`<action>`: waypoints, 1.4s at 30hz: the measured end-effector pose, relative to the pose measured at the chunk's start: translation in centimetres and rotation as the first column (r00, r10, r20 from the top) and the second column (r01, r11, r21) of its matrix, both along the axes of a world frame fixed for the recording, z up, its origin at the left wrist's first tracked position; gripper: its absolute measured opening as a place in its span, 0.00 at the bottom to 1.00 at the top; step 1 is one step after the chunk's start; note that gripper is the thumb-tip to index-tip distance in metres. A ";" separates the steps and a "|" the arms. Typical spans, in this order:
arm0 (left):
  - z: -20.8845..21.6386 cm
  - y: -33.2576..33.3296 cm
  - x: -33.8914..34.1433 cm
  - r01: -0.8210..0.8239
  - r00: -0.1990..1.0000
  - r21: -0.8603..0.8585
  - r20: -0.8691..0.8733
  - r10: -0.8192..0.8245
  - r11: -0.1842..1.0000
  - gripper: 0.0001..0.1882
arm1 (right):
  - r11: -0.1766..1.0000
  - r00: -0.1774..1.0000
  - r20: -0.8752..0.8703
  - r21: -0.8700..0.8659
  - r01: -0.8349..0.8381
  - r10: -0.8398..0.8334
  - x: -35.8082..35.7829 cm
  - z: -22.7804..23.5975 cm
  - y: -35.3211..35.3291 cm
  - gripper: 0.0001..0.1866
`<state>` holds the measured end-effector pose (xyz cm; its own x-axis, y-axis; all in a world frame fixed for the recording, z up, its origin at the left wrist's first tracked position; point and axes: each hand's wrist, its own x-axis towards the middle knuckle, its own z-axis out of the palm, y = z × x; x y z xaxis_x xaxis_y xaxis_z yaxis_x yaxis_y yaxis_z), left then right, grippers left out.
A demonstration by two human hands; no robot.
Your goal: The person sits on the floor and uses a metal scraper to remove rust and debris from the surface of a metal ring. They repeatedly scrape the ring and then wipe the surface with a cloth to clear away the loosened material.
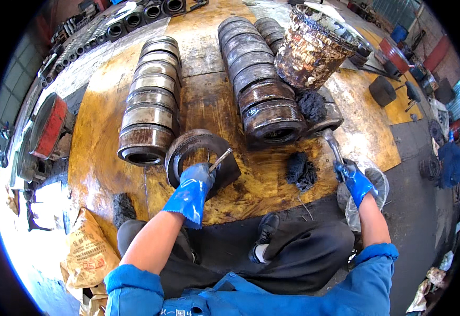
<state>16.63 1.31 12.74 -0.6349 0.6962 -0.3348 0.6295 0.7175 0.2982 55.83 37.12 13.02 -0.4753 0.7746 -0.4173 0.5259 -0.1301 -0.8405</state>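
My left hand, in a blue rubber glove, is closed around a short metal rod that points up and to the right. It rests by the near rim of a thick, dark metal ring block standing on edge on the floor sheet. My right hand, gloved the same way, grips the lower end of a steel hammer. The hammer's far end lies close to a low, greasy metal piece. A black, matted wad lies on the sheet between my hands.
Two rows of similar ring blocks stretch away ahead. A grimy bucket leans at the right row, above another black wad. A red-rimmed drum and a brown paper sack sit left; a clear plastic bag lies under my right wrist.
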 end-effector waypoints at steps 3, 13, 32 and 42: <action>-1.8 -1.5 -0.3 -0.006 1.000 0.053 0.000 0.006 0.999 0.16 | 0.986 0.981 -0.184 -0.142 -0.088 0.061 -4.6 6.0 -2.7 0.18; 0.0 -2.0 -0.2 -0.043 0.996 0.006 0.080 0.042 0.999 0.17 | 0.873 0.827 -0.544 -0.327 -0.363 0.140 -17.8 4.0 -22.7 0.11; -0.3 -2.9 -1.7 -0.010 0.991 0.025 0.136 0.006 1.000 0.17 | 0.951 0.940 -0.170 -0.044 -0.307 0.296 -22.2 0.8 -29.6 0.06; -0.9 -2.4 -1.4 0.009 0.992 0.038 0.128 -0.014 0.999 0.16 | 0.923 0.927 -0.118 0.197 -0.329 0.356 -22.5 2.0 -29.8 0.10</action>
